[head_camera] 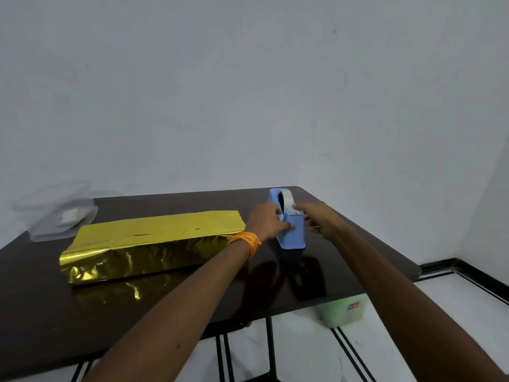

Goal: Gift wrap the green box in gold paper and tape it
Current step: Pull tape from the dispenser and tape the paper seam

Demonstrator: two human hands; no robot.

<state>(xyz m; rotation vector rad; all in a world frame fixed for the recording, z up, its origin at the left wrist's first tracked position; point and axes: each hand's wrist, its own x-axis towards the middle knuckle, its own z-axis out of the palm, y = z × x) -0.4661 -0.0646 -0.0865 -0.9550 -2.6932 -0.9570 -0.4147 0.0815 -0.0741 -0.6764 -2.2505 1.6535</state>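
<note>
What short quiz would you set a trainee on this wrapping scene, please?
1. True or false: the gold-wrapped box lies to the right of the blue tape dispenser.
2. Which does the left hand hold? A. the dispenser's body; B. the box; C. nothing.
3. Fill in: the right hand pinches the ___ at the dispenser's top.
Key: 1 false, it lies to the left; 2 A; 3 tape.

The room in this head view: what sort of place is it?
Likely a plain room in a home: bare pale wall, white tiled floor, a dark table with a gold-wrapped box and tape dispenser.
</note>
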